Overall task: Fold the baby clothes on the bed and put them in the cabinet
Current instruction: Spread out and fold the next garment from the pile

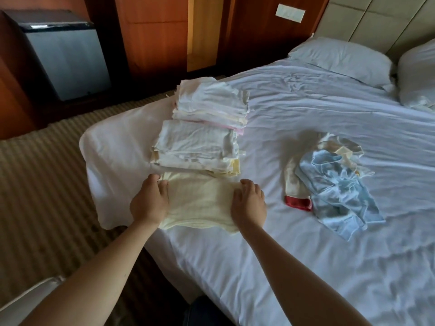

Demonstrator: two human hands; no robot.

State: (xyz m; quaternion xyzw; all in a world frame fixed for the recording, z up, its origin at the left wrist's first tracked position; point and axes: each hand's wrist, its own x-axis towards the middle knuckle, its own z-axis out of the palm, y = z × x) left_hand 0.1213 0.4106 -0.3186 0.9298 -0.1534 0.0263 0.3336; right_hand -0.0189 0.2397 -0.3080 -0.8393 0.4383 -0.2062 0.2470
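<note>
A folded pale yellow baby garment (200, 203) lies flat near the bed's corner. My left hand (149, 201) rests on its left edge and my right hand (248, 203) on its right edge, both palms down with fingers curled onto the cloth. Just beyond it stand two stacks of folded white clothes, the near stack (197, 147) and the far stack (211, 102). To the right lies a loose heap: a crumpled light blue garment (336, 196) over a cream piece with a red cuff (297, 202).
The white-sheeted bed (306, 255) fills the right side, with two pillows (341, 60) at its head. A striped carpet (47, 184) lies to the left. A small grey fridge (63, 60) and wooden cabinet panels (153, 31) stand against the far wall.
</note>
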